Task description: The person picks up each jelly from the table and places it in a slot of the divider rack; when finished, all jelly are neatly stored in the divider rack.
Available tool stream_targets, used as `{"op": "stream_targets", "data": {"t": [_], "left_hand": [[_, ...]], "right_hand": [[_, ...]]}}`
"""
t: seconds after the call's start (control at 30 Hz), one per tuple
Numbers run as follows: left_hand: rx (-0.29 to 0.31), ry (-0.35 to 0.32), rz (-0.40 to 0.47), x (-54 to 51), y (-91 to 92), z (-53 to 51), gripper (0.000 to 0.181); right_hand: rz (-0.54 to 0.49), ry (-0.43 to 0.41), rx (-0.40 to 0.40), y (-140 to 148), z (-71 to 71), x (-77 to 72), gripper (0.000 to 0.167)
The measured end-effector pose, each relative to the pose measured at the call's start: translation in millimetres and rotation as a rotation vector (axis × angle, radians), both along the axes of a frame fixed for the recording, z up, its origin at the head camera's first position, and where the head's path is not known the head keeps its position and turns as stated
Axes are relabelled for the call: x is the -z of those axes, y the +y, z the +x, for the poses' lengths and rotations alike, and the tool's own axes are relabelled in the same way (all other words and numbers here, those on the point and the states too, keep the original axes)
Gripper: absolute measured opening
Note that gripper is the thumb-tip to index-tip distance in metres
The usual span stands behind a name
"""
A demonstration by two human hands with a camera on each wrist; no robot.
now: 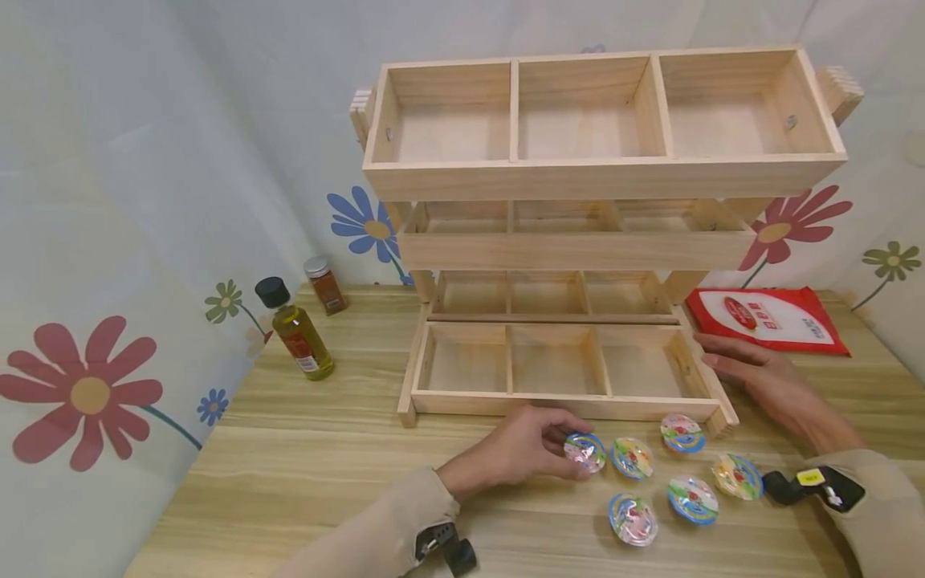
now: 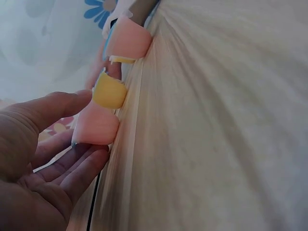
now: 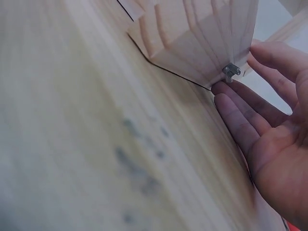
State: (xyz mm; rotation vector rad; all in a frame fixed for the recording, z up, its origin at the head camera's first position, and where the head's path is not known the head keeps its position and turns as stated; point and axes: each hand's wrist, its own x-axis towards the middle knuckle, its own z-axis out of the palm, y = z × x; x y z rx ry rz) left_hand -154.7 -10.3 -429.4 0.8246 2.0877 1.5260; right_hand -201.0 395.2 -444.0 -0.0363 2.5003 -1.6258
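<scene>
On the table, my left hand (image 1: 516, 449) has its thumb and fingers around a pink jelly cup (image 1: 584, 453) with a shiny printed lid. In the left wrist view this cup (image 2: 96, 126) sits between thumb and fingertips, a yellow cup (image 2: 109, 91) close behind. Several more jelly cups lie to its right, among them a yellow-lidded one (image 1: 632, 458) and one (image 1: 682, 433) near the rack's foot. My right hand (image 1: 769, 385) touches the right side of the wooden rack (image 1: 603, 181), its fingers loosely extended near a small metal fastener (image 3: 231, 71).
The tiered rack's visible boxes are divided into three compartments. An oil bottle (image 1: 299, 337) and a spice jar (image 1: 327, 286) stand left of it. A red-and-white packet (image 1: 773, 319) lies to its right. Flowered cloth (image 1: 166, 160) hangs behind.
</scene>
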Motion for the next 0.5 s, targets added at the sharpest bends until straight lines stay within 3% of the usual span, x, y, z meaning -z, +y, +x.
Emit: {"op": "stream_targets", "data": {"t": [0.5], "left_hand": [[-0.004,0.018,0.015,0.0,2.1,-1.9,0.043]], "right_hand": [[-0.071,0.035,-0.011,0.6,0.5,1.8,0.055]]}}
